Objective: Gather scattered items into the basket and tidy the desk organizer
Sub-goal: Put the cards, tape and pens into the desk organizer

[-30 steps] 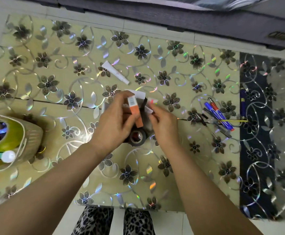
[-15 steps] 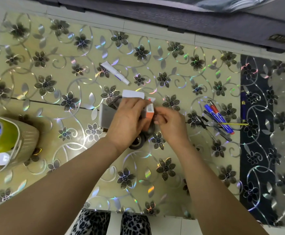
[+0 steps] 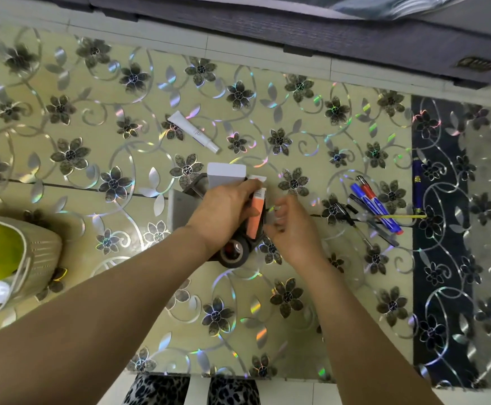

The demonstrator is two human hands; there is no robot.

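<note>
Desk organizer [image 3: 184,204], at the middle of the desk [image 3: 267,331], is covered by the left hand [image 3: 224,213], whose fingers are clamped on an orange tube [image 3: 255,213]. Right hand [image 3: 292,229] fingers are blurred; their state cannot be told. A poorly seated tube could tip out; scattered pens [image 3: 376,207] could be knocked

No lettering is legible: faint dark print on the white tube [image 3: 194,132] beyond the orange tube [image 3: 255,215], the orange tube's own label band, and a gold plaque [image 3: 476,64] farther off, are all too blurred to read.
</note>
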